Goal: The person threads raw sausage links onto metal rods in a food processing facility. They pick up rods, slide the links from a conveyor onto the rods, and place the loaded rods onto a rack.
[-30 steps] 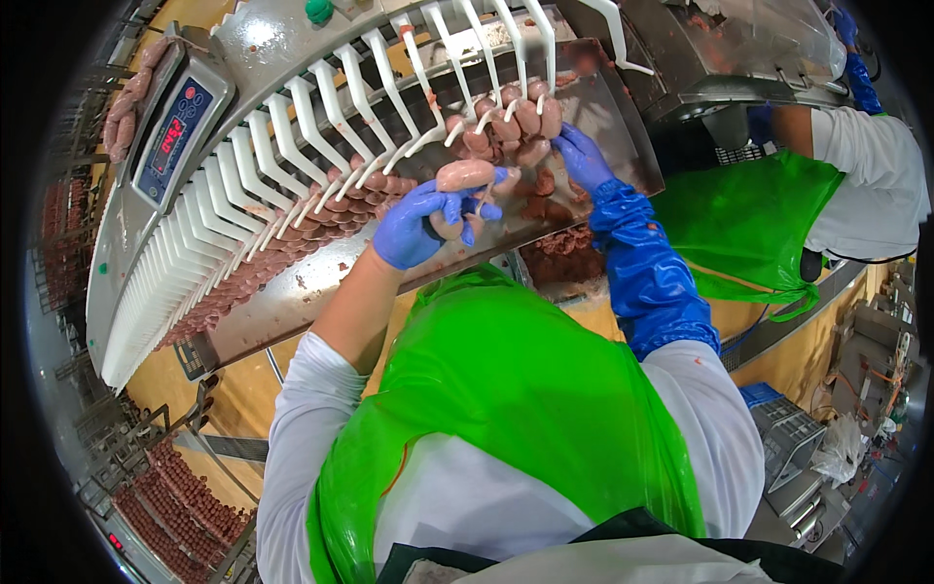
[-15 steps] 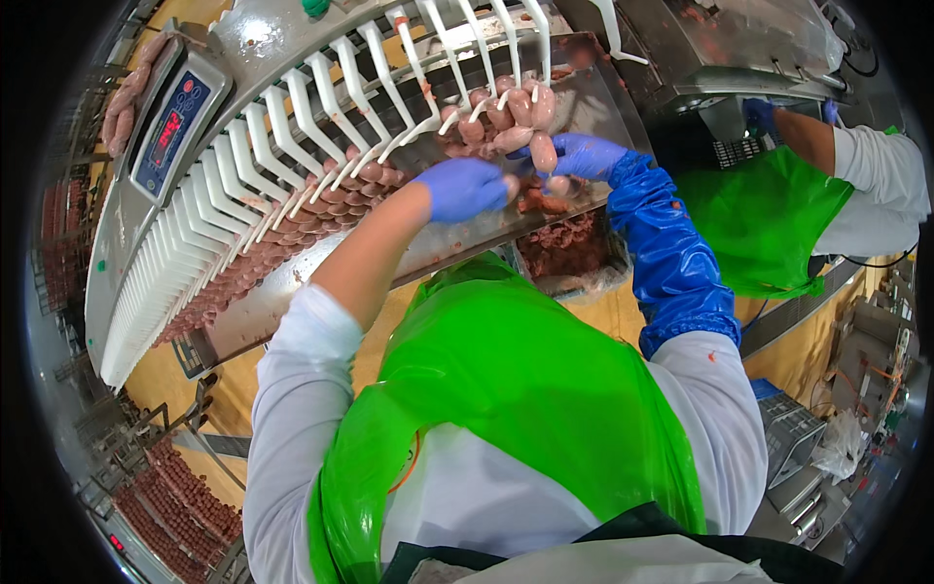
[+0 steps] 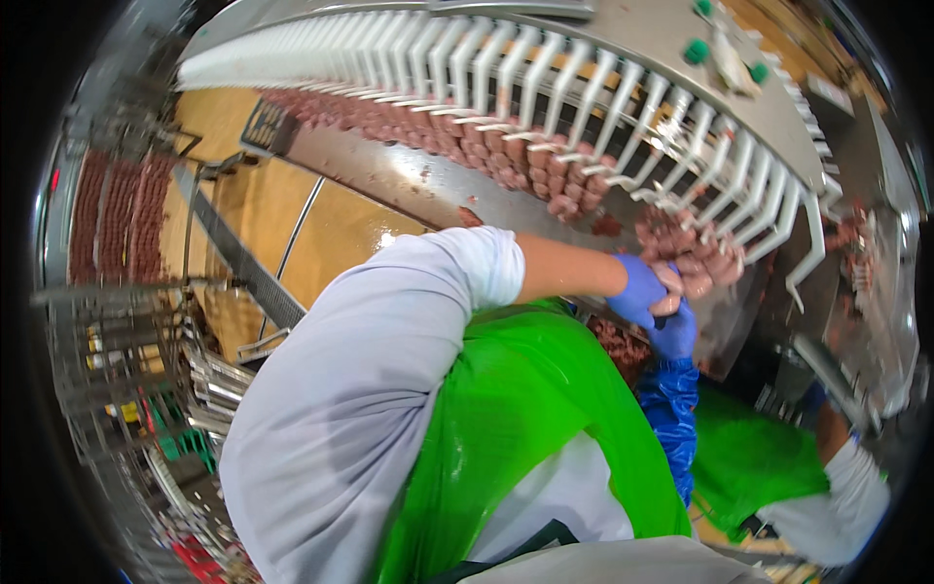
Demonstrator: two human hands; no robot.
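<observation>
My left hand (image 3: 634, 293), in a blue-purple glove, is closed around a pale pink sausage link (image 3: 668, 304). Close below and against it, my gloved right hand (image 3: 675, 338) grips the same linked sausages, its fingertips partly covered. A blue plastic sleeve (image 3: 669, 409) covers the right forearm. Just above the hands, a bunch of sausage links (image 3: 699, 270) hangs from the last few white hooks (image 3: 764, 209) of a long rail. More sausage strings (image 3: 506, 156) hang along the hooks to the left.
A metal tray (image 3: 389, 180) runs under the hooks, with meat scraps on it. Below my hands sits a container of meat scraps (image 3: 620, 343). A co-worker in a green apron (image 3: 754, 457) stands at the right. Racks of sausages (image 3: 122, 214) stand at far left.
The view has swung to the right, shifting the hook rail across the picture. My hands, apart before, have come together at the links below the end hooks.
</observation>
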